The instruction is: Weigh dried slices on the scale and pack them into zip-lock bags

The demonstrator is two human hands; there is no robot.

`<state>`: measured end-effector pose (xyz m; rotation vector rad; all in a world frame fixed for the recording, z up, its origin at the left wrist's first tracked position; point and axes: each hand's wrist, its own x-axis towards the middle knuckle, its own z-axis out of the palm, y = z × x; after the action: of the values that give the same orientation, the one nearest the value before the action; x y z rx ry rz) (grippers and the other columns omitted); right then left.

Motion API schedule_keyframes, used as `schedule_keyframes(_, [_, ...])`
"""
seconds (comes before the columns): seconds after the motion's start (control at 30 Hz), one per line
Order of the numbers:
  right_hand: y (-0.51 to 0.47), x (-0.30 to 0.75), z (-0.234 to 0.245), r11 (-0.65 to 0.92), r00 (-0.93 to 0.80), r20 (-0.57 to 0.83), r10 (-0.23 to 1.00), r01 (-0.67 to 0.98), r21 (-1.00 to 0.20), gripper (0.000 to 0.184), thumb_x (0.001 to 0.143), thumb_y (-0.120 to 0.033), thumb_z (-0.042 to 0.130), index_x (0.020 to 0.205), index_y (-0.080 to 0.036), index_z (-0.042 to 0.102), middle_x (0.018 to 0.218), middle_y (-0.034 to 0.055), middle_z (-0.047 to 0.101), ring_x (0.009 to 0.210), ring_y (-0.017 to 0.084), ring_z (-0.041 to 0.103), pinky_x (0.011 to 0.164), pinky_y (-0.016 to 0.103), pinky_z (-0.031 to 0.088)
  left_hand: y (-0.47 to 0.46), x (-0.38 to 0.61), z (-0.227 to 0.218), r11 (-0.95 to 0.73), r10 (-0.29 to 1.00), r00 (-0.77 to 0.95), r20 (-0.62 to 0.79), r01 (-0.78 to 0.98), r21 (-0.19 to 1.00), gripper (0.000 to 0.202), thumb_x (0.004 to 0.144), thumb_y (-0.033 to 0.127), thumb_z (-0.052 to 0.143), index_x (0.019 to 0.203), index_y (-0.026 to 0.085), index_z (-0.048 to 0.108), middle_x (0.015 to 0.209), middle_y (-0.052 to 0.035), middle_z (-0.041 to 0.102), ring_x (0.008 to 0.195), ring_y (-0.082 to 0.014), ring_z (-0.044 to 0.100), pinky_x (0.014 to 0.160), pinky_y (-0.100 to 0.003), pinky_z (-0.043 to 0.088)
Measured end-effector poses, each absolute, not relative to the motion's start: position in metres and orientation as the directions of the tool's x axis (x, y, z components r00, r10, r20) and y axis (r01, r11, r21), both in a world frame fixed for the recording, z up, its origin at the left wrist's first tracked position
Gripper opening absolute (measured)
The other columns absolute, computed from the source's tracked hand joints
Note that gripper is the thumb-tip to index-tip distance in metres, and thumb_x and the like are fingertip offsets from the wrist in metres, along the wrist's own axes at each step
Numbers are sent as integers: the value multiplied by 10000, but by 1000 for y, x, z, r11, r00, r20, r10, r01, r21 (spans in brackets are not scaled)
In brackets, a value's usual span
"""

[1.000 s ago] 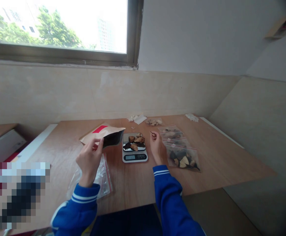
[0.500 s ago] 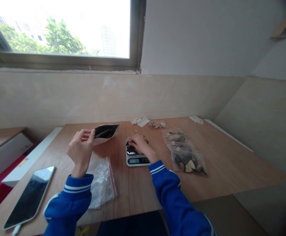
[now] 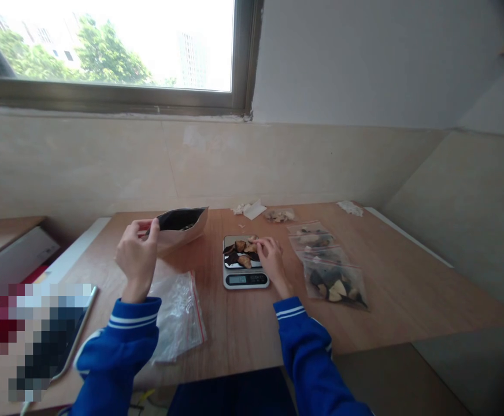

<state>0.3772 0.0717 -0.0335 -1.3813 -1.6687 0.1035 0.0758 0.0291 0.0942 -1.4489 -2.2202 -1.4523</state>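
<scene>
My left hand (image 3: 137, 254) grips the near left rim of an open pouch (image 3: 185, 234), brown outside and dark inside. A little dried material shows in its mouth. To the right lies a small white digital scale (image 3: 230, 284) with a lit display. Dark and tan dried slices (image 3: 244, 262) are heaped on its plate. My right hand (image 3: 271, 260) is at the plate's right edge, fingertips closed on a dried slice (image 3: 253, 238) at the back of the heap. Clear zip bags (image 3: 176, 320) with red seals lie flat before my left forearm.
Filled zip bags (image 3: 334, 283) of dried slices overlap right of the scale. Behind it are a small bag of pale pieces (image 3: 280, 215) and crumpled white paper (image 3: 254, 210). More white scraps (image 3: 350, 208) lie by the wall. A blurred-out phone (image 3: 56, 341) lies at left.
My right hand has moved right from over the middle of the scale, uncovering the slices and display. My left hand still holds the pouch, whose mouth has tipped more upright.
</scene>
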Motion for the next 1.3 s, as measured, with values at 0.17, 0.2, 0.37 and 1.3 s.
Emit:
schedule_keyframes(0.17, [66, 384, -37, 371, 113, 616, 780, 709, -599, 260, 952, -261, 434, 947, -213, 689, 995, 81, 651, 974, 229, 580, 919, 379, 401, 24, 82, 91, 68, 665, -518, 537, 759, 648, 360, 874, 527, 515, 918, 209, 677, 899, -51, 719, 797, -220, 661, 659, -300, 417])
schedule_keyframes(0.2, [66, 383, -36, 384, 115, 626, 771, 700, -602, 261, 953, -267, 434, 947, -214, 689, 994, 82, 647, 973, 228, 582, 920, 379, 410, 22, 83, 91, 65, 669, -516, 535, 758, 649, 355, 872, 523, 520, 920, 209, 678, 893, -48, 719, 786, -215, 659, 660, -298, 419])
schedule_keyframes(0.37, [67, 384, -34, 433, 158, 671, 725, 653, -621, 246, 945, -267, 444, 949, -208, 683, 982, 91, 650, 976, 230, 587, 923, 390, 446, 15, 85, 89, 64, 692, -505, 515, 754, 654, 352, 862, 522, 533, 928, 213, 686, 859, -37, 716, 757, -200, 661, 645, -285, 421])
schedule_keyframes(1.3, [-10, 298, 21, 811, -352, 773, 527, 481, -334, 305, 952, -145, 384, 1160, -204, 599, 1087, 101, 659, 1094, 216, 595, 967, 376, 490, -20, 106, 55, -118, 795, -223, 563, 854, 506, 243, 862, 461, 607, 792, 247, 699, 792, 23, 741, 713, -150, 690, 581, -224, 385])
